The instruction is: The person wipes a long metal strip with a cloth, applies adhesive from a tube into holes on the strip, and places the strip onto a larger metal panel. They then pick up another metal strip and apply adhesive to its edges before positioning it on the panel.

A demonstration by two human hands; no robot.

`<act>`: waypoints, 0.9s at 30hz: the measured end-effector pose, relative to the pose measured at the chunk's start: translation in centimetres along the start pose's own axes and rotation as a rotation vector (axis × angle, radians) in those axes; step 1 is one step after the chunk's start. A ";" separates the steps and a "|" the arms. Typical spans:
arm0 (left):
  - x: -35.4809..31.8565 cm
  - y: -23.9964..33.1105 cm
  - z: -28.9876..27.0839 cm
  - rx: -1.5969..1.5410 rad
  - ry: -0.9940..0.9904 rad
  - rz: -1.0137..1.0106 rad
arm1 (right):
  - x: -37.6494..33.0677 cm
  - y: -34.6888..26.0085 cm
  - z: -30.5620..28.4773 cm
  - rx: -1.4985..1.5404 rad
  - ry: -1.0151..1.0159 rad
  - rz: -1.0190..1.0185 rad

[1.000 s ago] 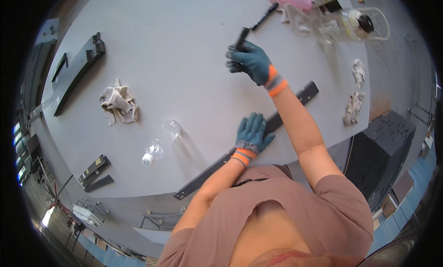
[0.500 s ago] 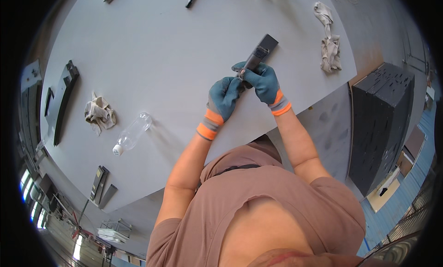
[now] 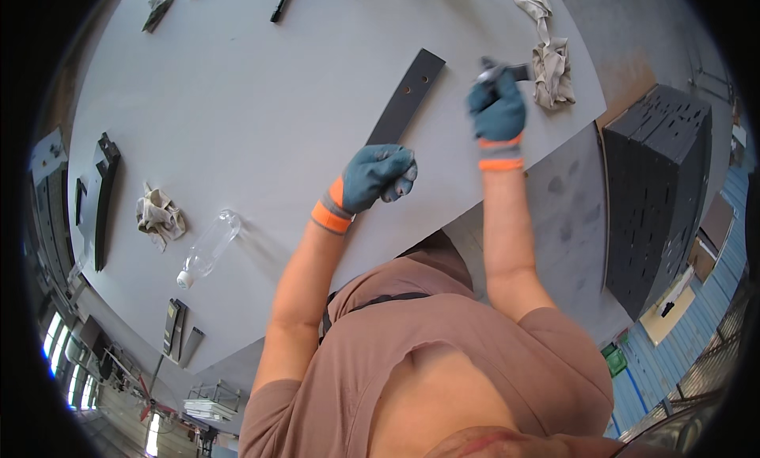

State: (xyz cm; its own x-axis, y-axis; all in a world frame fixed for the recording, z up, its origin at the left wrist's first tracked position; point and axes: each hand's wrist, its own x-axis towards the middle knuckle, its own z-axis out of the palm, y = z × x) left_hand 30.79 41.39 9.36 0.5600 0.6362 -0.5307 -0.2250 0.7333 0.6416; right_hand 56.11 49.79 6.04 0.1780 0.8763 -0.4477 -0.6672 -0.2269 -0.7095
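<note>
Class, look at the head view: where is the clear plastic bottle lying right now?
The clear plastic bottle lies on its side on the grey table, to the person's left, between the crumpled rag and the left hand.

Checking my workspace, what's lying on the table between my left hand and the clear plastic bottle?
Nothing: in the head view, the grey table is bare between the left hand and the clear plastic bottle.
</note>
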 end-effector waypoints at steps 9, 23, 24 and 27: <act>9.5 -1.4 -0.2 1.127 0.692 1.039 | 7.4 2.3 1.2 -0.697 -0.239 -0.346; 11.9 -3.3 -1.2 1.424 0.635 0.942 | 9.4 7.1 -0.5 -0.780 -0.158 -0.619; 11.9 -3.3 -1.2 1.425 0.634 0.936 | 9.4 7.0 -0.4 -0.782 -0.161 -0.619; 11.8 -3.2 -1.2 1.425 0.638 0.923 | 9.5 6.8 -0.3 -0.837 -0.178 -0.657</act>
State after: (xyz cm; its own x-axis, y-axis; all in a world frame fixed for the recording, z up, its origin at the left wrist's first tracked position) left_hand 37.15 46.87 0.40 0.2291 0.9107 0.3438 0.7201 -0.3962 0.5696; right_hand 53.48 56.41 -3.25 0.1677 0.9666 0.1940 0.2391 0.1510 -0.9592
